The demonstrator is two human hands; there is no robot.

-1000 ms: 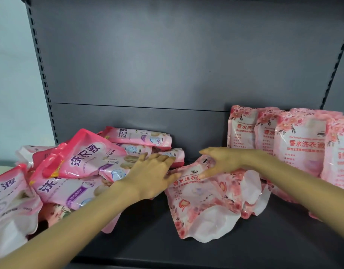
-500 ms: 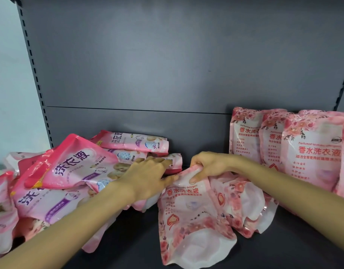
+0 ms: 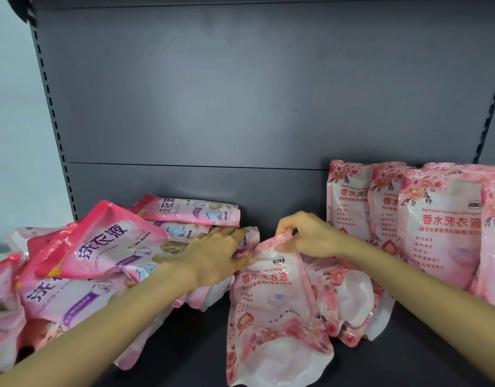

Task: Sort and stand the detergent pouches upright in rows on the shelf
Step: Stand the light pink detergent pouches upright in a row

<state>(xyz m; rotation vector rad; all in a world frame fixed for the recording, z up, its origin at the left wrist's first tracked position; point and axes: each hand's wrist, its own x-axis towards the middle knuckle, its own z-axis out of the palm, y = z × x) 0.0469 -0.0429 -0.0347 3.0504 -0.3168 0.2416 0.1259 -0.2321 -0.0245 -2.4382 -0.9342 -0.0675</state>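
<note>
Raised higher, the pale floral plastic pouch [image 3: 271, 300] is pinched by my right hand [image 3: 306, 236]; my left hand [image 3: 212, 259] lies flat on heaped pink pouches [image 3: 101, 247]; a slumped floral pouch [image 3: 349, 300] lies just beside.

We identify two limbs. The left forearm [image 3: 115, 325] and the right forearm [image 3: 425, 280] are bare along their whole visible length, slender and smooth, narrowing toward the wrist. The left grip [image 3: 212, 255] and the right grip [image 3: 308, 236] are bare hands. Knuckles show as low ridges on both. Nail detail is too small for us to tell.
</note>
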